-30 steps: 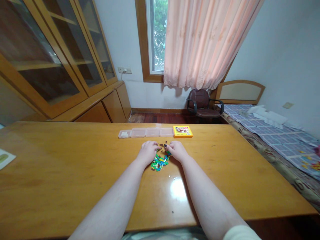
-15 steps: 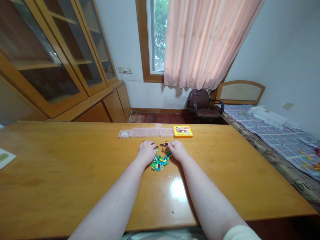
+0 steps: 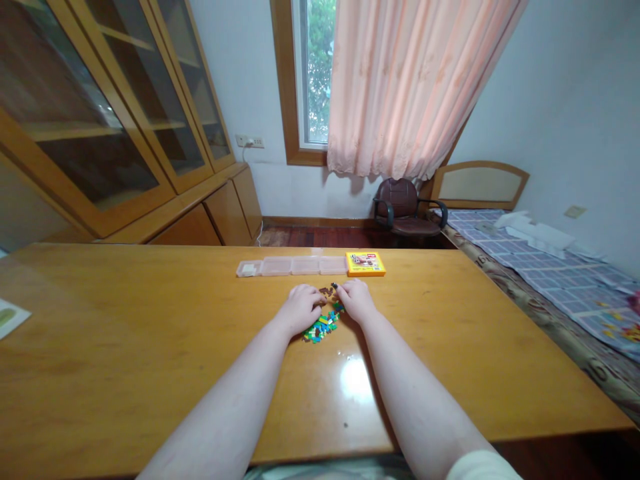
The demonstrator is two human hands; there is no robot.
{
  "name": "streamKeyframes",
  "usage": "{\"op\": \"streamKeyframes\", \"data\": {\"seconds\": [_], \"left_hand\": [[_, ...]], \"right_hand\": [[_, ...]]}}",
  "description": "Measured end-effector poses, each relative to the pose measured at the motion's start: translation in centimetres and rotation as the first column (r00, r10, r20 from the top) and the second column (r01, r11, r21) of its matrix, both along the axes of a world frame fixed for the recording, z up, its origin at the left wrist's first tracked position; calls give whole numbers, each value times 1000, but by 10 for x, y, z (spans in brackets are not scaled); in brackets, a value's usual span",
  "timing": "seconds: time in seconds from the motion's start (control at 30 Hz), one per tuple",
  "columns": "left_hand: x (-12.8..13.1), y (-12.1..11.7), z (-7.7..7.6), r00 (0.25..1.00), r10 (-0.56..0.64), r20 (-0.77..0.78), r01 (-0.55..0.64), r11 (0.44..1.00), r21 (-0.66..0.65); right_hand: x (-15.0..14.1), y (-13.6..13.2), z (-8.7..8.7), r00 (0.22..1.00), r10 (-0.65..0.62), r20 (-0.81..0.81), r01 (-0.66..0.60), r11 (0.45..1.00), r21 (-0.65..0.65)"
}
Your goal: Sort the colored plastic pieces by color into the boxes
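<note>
Small building bricks in green, blue, white and yellow lie in a loose pile (image 3: 323, 325) on the wooden table. Just beyond them is a scatter of small brown bricks (image 3: 327, 291). My left hand (image 3: 300, 309) rests at the left side of the pile, thumb and forefinger apart, its fingertips by the brown bricks. On the right, my right hand (image 3: 356, 301) pinches a small dark brick piece (image 3: 335, 285) between thumb and forefinger. Its other fingers are curled and partly hidden.
Beyond the hands stands a row of clear plastic trays (image 3: 305, 266), with a yellow box (image 3: 366, 264) at its right end. A white card (image 3: 13, 317) lies at the table's left edge. Behind the table are a chair (image 3: 403, 207) and a bed (image 3: 545, 260).
My left hand has moved right, toward the brown bricks, and now covers part of the pile's left side. My right hand stays nearly in place with the dark piece.
</note>
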State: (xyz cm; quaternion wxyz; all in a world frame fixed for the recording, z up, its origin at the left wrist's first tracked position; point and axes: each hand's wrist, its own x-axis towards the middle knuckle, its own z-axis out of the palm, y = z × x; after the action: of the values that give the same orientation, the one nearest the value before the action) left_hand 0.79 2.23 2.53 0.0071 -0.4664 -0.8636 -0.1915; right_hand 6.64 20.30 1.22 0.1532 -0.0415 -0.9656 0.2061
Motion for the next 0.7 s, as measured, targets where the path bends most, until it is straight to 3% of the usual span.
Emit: {"op": "streamKeyframes", "data": {"seconds": [0.13,0.37,0.53,0.7], "left_hand": [[0,2,-4,1000,3,-25,-3,1000,-7],[-8,0,-6,966,248,-70,-249,968,-10],[-8,1,-17,983,160,-93,-165,985,-48],[-7,2,-15,984,157,-82,-157,988,1]], "right_hand": [[0,0,0,1000,16,-15,-16,1000,7],[1,0,-1,998,69,12,-69,997,-20],[2,-6,0,989,149,18,-149,988,-30],[-1,-4,-2,998,53,38,-52,999,-13]]}}
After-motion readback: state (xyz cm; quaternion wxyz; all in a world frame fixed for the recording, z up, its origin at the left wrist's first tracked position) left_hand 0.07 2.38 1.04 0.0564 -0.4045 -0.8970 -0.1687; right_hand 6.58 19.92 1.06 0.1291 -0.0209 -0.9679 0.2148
